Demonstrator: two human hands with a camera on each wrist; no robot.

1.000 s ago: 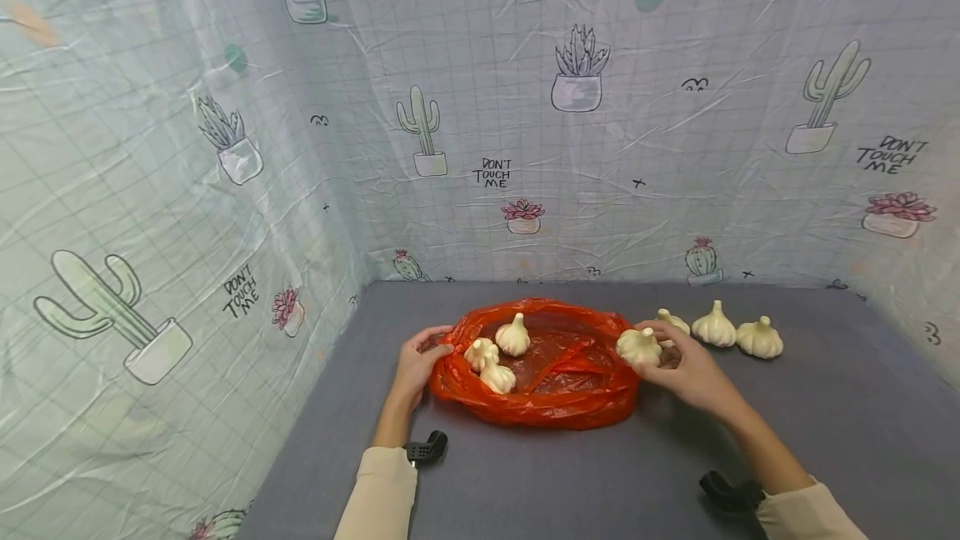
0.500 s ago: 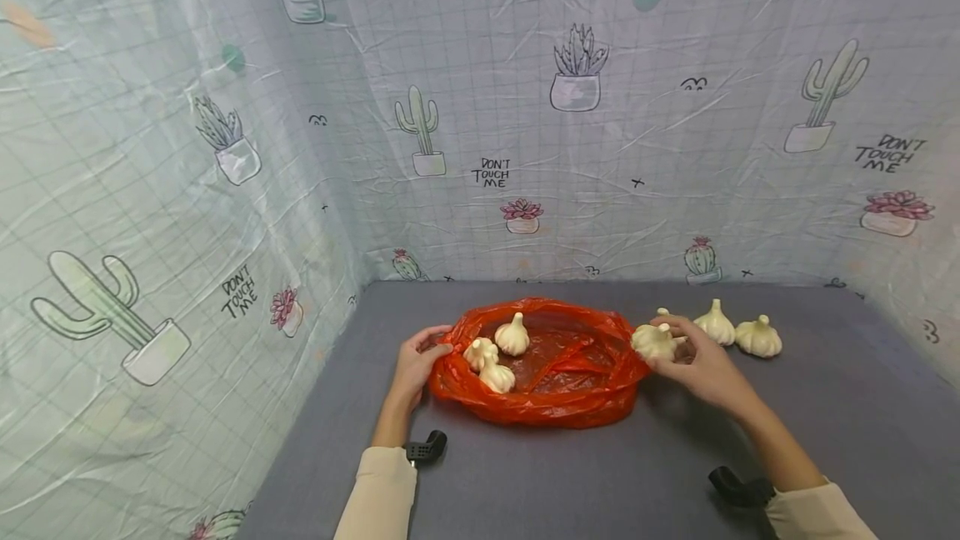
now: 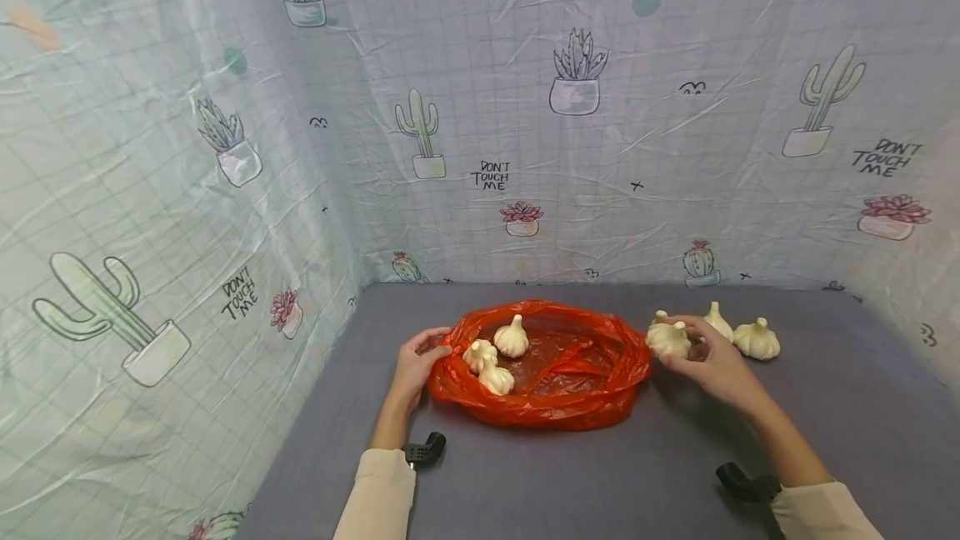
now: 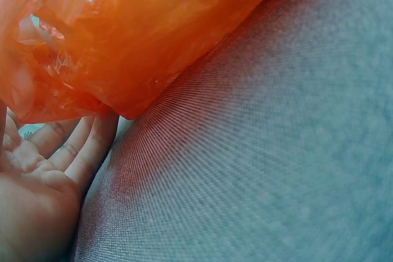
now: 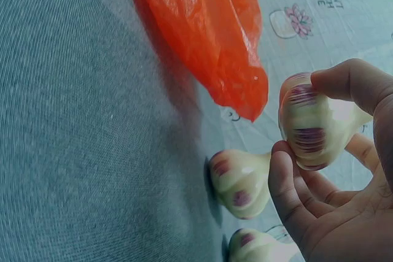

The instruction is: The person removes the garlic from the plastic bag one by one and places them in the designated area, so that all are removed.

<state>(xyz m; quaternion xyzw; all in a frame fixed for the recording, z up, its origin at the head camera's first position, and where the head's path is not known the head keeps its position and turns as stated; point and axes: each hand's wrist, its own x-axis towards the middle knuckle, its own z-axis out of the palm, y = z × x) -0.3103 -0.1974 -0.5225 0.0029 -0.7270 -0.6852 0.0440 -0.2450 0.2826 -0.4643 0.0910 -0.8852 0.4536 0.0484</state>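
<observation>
A red plastic bag (image 3: pixel 570 411) lies with its mouth spread wide on the table. Inside its left part sit several garlic bulbs, one of them upright near the back (image 3: pixel 512 338). At the bag's left rim my left hand (image 3: pixel 411 367) pinches the plastic, thumb on top; the left wrist view shows its fingers (image 4: pixel 80 145) under the orange-red film. Just off the right rim, my right hand (image 3: pixel 716 365) holds a garlic bulb (image 3: pixel 667 341) between thumb and fingers. In the right wrist view that bulb (image 5: pixel 310 121) is raised off the table, with purple streaks facing the camera.
Behind and right of my right hand stand more garlic bulbs, including one partly hidden (image 3: pixel 717 322) and one at the far right (image 3: pixel 757 340). Grey cloth covers the table (image 3: pixel 540 482). A cactus-print curtain (image 3: pixel 465 232) rises along the back and sides.
My right hand has moved right with the garlic bulb, from over the bag's right rim to just outside it. The left hand and the bulbs in the bag stay put.
</observation>
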